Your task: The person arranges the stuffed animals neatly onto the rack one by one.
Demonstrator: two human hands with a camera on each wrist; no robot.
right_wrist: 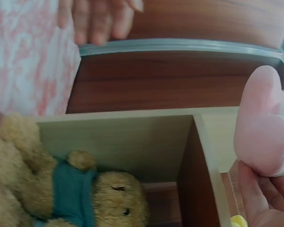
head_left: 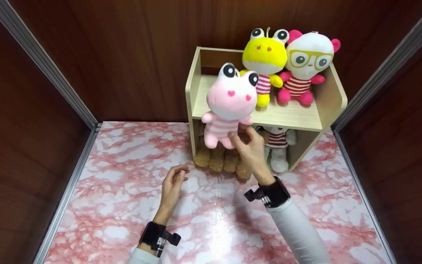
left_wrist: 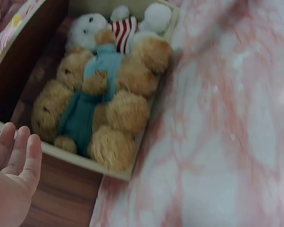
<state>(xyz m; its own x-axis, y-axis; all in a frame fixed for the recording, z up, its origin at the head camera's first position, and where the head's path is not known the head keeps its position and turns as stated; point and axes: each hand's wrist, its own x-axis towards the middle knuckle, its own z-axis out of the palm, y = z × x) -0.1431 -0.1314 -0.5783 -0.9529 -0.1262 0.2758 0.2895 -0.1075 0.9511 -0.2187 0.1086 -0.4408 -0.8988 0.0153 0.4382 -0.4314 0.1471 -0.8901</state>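
Observation:
My right hand (head_left: 251, 149) grips a pink frog plush (head_left: 230, 96) by its lower body, in front of the upper shelf's left part. The plush is upright, with white-and-pink stripes and heart nostrils. In the right wrist view, my thumb and fingers pinch the pink plush (right_wrist: 262, 127) from below. My left hand (head_left: 173, 183) hovers left of the shelf's front, holding nothing, fingers loosely bent. A yellow frog plush (head_left: 265, 55) and a white-and-pink panda plush (head_left: 310, 58) with yellow glasses sit on the upper shelf, to the right.
A small two-level wooden shelf (head_left: 286, 116) stands against the brown back wall. Its lower level holds teddy bears (left_wrist: 80, 113) in teal and light blue tops and a white plush (head_left: 278, 150) in a striped shirt. The floor (head_left: 123, 205) has a pink marbled pattern.

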